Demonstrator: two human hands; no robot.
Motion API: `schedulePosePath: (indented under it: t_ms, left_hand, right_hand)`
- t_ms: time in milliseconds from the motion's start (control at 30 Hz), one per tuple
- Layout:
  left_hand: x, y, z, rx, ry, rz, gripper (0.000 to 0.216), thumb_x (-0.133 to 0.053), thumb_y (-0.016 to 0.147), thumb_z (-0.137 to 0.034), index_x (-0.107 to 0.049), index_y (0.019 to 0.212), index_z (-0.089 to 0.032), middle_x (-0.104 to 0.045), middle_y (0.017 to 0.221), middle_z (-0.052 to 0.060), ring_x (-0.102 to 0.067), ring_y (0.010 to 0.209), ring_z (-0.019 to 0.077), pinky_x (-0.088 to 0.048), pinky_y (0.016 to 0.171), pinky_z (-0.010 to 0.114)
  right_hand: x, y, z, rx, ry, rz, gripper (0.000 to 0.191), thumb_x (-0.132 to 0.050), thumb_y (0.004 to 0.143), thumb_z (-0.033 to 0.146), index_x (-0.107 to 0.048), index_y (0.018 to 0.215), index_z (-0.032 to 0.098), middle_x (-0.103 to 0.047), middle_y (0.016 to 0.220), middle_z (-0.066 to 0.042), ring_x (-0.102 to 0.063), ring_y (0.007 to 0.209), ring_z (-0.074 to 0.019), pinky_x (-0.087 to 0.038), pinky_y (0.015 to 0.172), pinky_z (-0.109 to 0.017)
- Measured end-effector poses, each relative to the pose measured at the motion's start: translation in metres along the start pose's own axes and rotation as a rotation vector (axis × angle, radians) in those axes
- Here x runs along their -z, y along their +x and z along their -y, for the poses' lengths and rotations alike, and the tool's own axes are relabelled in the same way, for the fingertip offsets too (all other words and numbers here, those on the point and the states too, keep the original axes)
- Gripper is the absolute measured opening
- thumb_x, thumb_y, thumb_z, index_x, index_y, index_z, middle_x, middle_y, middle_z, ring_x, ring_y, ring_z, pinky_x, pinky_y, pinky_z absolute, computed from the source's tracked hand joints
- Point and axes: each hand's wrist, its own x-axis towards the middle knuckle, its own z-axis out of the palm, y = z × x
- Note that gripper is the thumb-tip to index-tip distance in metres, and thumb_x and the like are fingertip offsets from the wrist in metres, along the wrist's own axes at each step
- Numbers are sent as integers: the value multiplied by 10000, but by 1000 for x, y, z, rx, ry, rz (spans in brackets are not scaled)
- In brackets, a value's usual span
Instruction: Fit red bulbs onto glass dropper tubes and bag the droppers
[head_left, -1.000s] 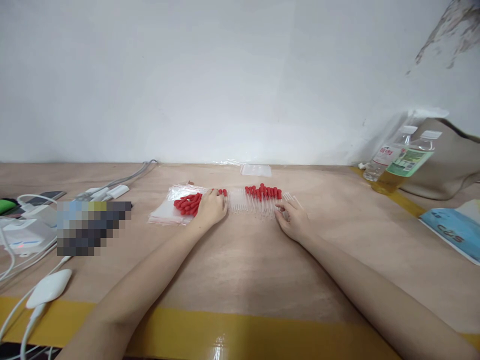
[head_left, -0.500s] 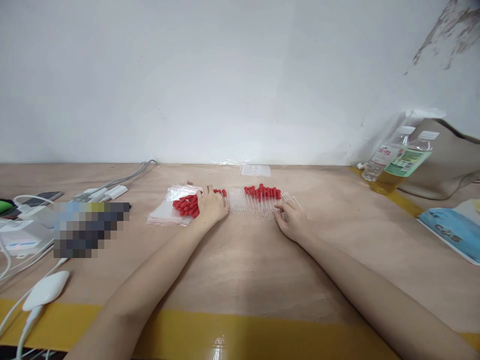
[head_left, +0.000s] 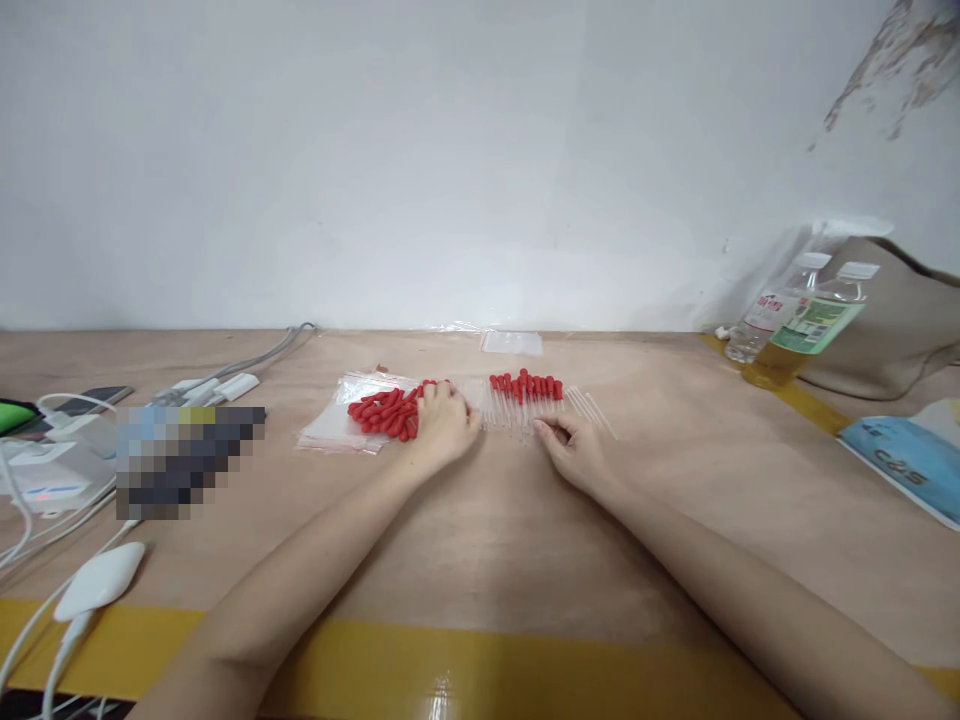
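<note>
My left hand rests with curled fingers between a heap of red rubber bulbs and a row of thin clear tubes. What its fingertips hold, if anything, is hidden behind the hand. Several red-bulbed droppers lie side by side to its right, bulbs toward the wall and clear stems toward me. At the lower ends of those stems, my right hand has thumb and forefinger closed together; I cannot make out what is in the pinch. A few loose clear tubes lie just beyond it.
Clear plastic bags lie under the red heap, and another small bag is near the wall. White chargers and cables crowd the left side. Two bottles, a grey bag and a blue packet stand or lie at right.
My left hand has shifted right, uncovering more of the red bulbs. My right hand has moved slightly left, its thumb and forefinger now together at the stem ends.
</note>
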Motion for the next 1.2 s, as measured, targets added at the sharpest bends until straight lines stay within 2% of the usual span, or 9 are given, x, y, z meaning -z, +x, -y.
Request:
schedulePosePath:
  t_ms: [133, 267, 400, 533, 633, 700, 833, 1000, 1200]
  left_hand:
    - [-2, -33, -32, -180, -244, 21, 152, -427, 804, -240, -546, 775, -149, -499, 890, 82, -416, 884, 220, -343, 794, 363]
    - [-4, -43, -46, -256, -353, 58, 161, -412, 832, -252, -543, 848, -159, -503, 935, 72, -423, 920, 209, -346, 795, 349]
    - [9, -26, -17, -243, -263, 34, 193, -385, 847, -281, -544, 928, -208, -522, 971, 54, -432, 959, 212, -307, 842, 379]
    - [23, 1, 44, -6, 25, -5, 194, -417, 769, -197, -579, 877, -194, -536, 973, 97, -425, 1005, 267, -303, 822, 414]
    - [24, 14, 82, 123, 66, 95, 181, -499, 685, -234, -617, 823, -232, -527, 1016, 82, -398, 1064, 294, -300, 846, 432]
    - [20, 18, 94, 149, 39, 168, 202, -532, 653, -283, -626, 830, -261, -527, 1010, 65, -406, 1056, 293, -303, 854, 437]
    - [8, 18, 94, 88, 34, 153, 237, -561, 635, -356, -627, 845, -269, -518, 1018, 67, -401, 1050, 294, -297, 856, 442]
    - [2, 21, 85, 40, 55, 116, 384, -512, 670, -566, -642, 808, -232, -528, 999, 104, -408, 1028, 304, -292, 831, 446]
    - [2, 30, 77, 54, 131, 93, 350, -515, 690, -522, -648, 743, -202, -559, 936, 110, -435, 992, 301, -279, 821, 427]
  right_hand:
    - [-14, -4, 12, -166, 310, 112, 319, -505, 743, 453, -616, 757, 154, -633, 706, -29, -569, 672, -175, -438, 618, -285]
    - [-19, -5, 8, -160, 373, 63, 298, -504, 739, 455, -537, 680, 165, -592, 658, -23, -547, 632, -153, -433, 605, -275]
    - [-13, -2, -3, -84, 309, -100, 258, -440, 796, 435, -479, 749, 185, -596, 703, -40, -554, 653, -154, -436, 618, -281]
    - [-5, 4, -15, -52, 213, -182, 231, -421, 817, 414, -469, 796, 189, -574, 676, -32, -543, 610, -149, -430, 575, -275]
    - [-4, 6, -20, -41, 177, -198, 227, -431, 813, 409, -485, 797, 189, -549, 655, -19, -531, 591, -142, -424, 551, -266]
    - [-4, 6, -21, -39, 160, -201, 219, -442, 808, 401, -494, 797, 188, -548, 661, -17, -525, 586, -138, -421, 543, -263]
    - [-4, 5, -21, -13, 145, -193, 215, -441, 813, 391, -504, 801, 186, -547, 661, -16, -514, 579, -132, -418, 546, -261]
    - [-3, 4, -21, -16, 121, -197, 225, -441, 809, 398, -508, 801, 183, -555, 655, -16, -520, 569, -132, -421, 540, -261]
    - [-5, 4, -23, 16, 124, -186, 224, -441, 808, 399, -511, 793, 186, -558, 652, -23, -521, 573, -135, -417, 519, -255]
